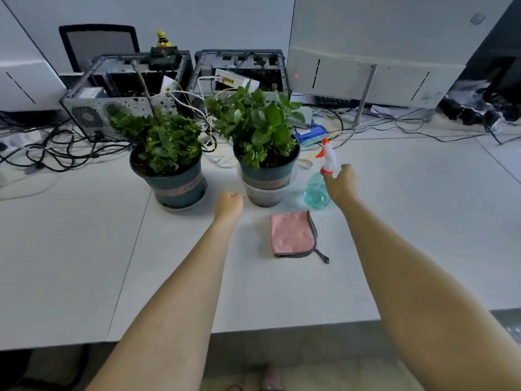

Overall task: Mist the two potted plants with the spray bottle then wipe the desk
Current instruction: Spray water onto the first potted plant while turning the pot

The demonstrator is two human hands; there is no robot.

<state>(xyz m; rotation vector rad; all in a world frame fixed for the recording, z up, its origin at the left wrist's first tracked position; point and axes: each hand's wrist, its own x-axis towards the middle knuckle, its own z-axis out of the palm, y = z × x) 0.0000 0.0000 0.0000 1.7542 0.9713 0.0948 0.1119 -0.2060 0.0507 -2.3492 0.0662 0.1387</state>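
Observation:
Two leafy green plants stand in dark teal pots on the white desk (84,249): the left plant (166,165) and the right plant (262,153). A clear blue spray bottle (317,193) with a white and red trigger head stands right of the right pot. My right hand (341,183) reaches around the bottle's neck, fingers apart and touching or nearly touching it; no firm grip shows. My left hand (229,204) hovers between the two pots with its fingers curled and nothing in it. A folded pink cloth (293,235) with a dark trim lies in front of the right pot.
Two open computer cases (127,88) stand behind the plants amid tangled black and white cables (56,148). A white monitor back (366,77) rises at the rear right. A blue and white box (313,134) lies behind the bottle. The desk's front edge runs near my elbows.

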